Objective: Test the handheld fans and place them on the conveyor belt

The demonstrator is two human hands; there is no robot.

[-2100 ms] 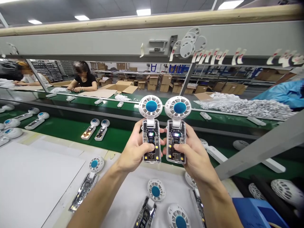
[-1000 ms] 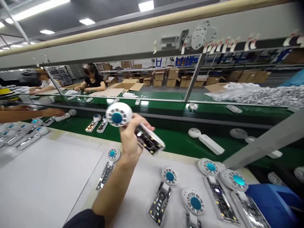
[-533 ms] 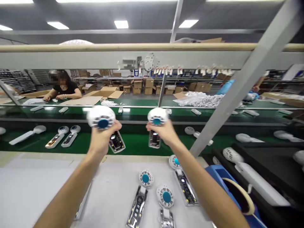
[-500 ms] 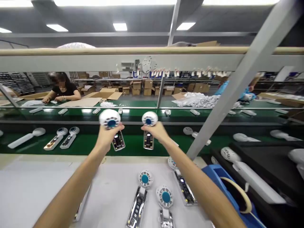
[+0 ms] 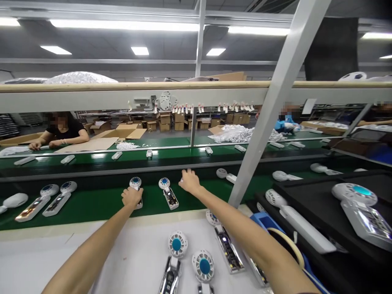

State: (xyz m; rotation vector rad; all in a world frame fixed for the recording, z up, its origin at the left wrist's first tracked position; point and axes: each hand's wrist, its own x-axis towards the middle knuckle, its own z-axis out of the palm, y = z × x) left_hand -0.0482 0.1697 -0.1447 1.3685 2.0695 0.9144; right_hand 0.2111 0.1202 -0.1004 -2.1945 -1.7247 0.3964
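My left hand [image 5: 131, 197] lies over a handheld fan [image 5: 135, 183] on the green belt, fingers around its clear body, which is mostly hidden. A second fan [image 5: 169, 197], with a white round head, blue hub and see-through body, lies on the belt to the right. My right hand [image 5: 190, 181] is just beyond it, holding nothing, fingers loosely apart. Nearer me, several similar fans [image 5: 204, 264] lie on the white work mat [image 5: 128, 253], below my forearms.
A black tray [image 5: 309, 228] on the right holds white fans. A blue bin with a tape roll [image 5: 283, 241] sits beside the mat. A diagonal metal strut [image 5: 266, 122] crosses the view. Across the belts, a co-worker [image 5: 63, 132] handles parts near cardboard.
Both hands have dropped from mid-air onto the belt with the fans. The right hand has let go of its fan and moved right. The view has tilted up and drawn back.
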